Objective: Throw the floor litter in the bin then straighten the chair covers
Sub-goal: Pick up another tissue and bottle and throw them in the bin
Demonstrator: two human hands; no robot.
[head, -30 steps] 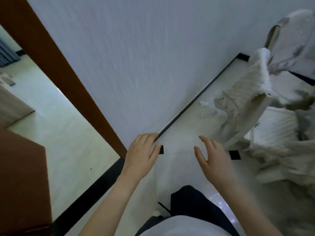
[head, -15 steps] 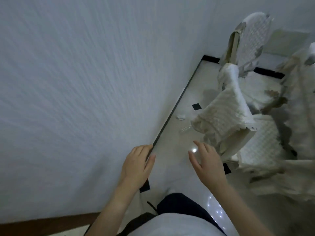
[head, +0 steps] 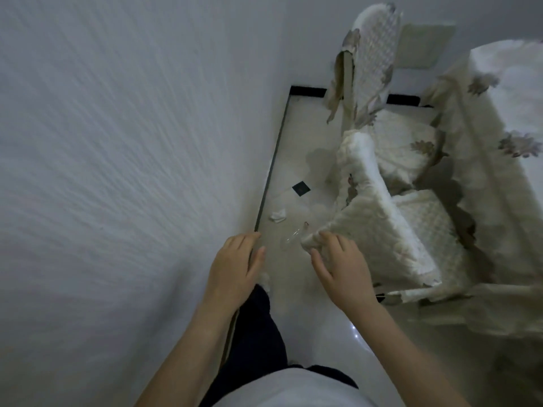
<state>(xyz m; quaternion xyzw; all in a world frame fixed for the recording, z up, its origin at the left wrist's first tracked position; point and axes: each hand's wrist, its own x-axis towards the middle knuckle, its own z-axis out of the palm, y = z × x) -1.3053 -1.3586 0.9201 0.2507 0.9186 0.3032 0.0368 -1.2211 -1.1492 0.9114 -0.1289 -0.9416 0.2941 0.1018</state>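
A crumpled white tissue [head: 278, 215] lies on the pale floor tiles close to the wall. Beside it lies a clear plastic scrap [head: 291, 238], partly hidden by the nearer chair cover's corner. Two chairs with quilted cream covers stand at the right: the near chair cover [head: 379, 230] hangs askew, the far chair cover [head: 373, 63] is rumpled on its backrest. My left hand [head: 235, 268] hovers open above the floor by the wall. My right hand [head: 340, 268] is open, its fingers at the near cover's lower corner.
A white textured wall [head: 132, 157] fills the left side, with a dark skirting strip [head: 270, 171] along its base. A table under a flowered cream cloth [head: 505, 113] stands at the right. A narrow strip of floor runs between wall and chairs.
The view has turned right and advanced from the brown doorway along the wall. The litter and chairs are now closer. Both hands stay open; the right hand has reached the near cover's corner.
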